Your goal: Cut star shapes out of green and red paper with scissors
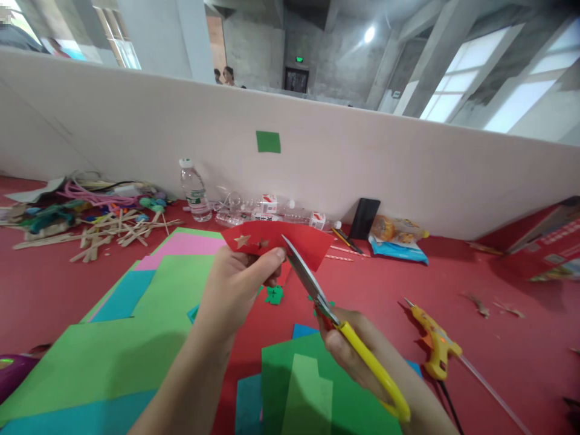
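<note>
My left hand pinches a curved piece of red paper between thumb and fingers, holding it up above the table. Two star-shaped holes show near its left end. My right hand is wrapped round the yellow handle of a pair of scissors. The blades point up and to the left, their tip over the red paper near my left thumb. Whether the blades are parted is hard to make out. Below the hands lies a small green cut-out on the red table.
Green, pink and blue sheets spread at the left, with dark green sheets in front. Wooden sticks pile up at the far left. Bottles, a black phone and a snack packet line the partition. A yellow glue gun lies right.
</note>
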The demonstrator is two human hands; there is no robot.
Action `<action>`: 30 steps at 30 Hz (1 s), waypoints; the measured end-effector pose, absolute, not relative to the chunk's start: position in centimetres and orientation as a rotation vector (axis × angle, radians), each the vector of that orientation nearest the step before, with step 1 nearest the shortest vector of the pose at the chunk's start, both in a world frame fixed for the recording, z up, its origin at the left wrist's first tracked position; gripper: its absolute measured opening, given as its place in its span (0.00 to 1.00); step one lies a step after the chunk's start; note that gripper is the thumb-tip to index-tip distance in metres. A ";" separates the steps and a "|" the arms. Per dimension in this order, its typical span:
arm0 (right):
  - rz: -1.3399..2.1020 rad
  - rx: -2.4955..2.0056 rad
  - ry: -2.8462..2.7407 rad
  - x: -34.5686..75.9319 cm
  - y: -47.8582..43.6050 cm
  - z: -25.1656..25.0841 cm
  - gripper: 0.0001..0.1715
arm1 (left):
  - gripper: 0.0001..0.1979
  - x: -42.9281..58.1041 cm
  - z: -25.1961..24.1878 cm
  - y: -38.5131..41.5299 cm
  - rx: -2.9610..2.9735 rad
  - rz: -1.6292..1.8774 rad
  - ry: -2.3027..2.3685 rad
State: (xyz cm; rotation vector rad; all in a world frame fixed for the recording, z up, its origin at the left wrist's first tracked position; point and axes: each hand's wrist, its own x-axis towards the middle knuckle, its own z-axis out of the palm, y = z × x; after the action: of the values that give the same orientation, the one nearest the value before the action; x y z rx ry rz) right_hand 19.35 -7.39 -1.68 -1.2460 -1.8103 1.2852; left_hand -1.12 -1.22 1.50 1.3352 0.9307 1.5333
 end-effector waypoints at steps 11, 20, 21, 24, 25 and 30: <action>1.401 -1.129 -1.771 19.9 -6.9 -2.5 0.41 | 0.11 -1.1 1.0 -1.1 1.274 1.687 0.898; 1.427 -0.992 -1.688 19.9 -7.2 -2.5 0.38 | 0.07 0.3 0.1 -1.6 1.120 1.700 0.805; 1.425 -0.996 -1.684 19.9 -7.2 -2.4 0.38 | 0.07 0.7 0.1 -1.6 1.104 1.716 0.810; 1.421 -0.991 -1.658 19.5 -7.3 -2.4 0.38 | 0.07 1.6 0.0 -1.9 1.083 1.787 0.829; 1.428 -0.985 -1.648 19.3 -7.3 -2.5 0.38 | 0.07 1.8 0.0 -2.0 1.077 1.807 0.834; 1.435 -1.018 -1.618 18.8 -7.5 -2.9 0.36 | 0.08 2.7 0.0 -2.2 1.054 1.825 0.866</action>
State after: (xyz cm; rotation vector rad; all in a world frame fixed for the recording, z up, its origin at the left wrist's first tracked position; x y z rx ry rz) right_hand 18.81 -7.48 -2.94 -1.0175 -1.6181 1.4348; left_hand 2.66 -2.22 -0.03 1.0539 0.8663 1.8254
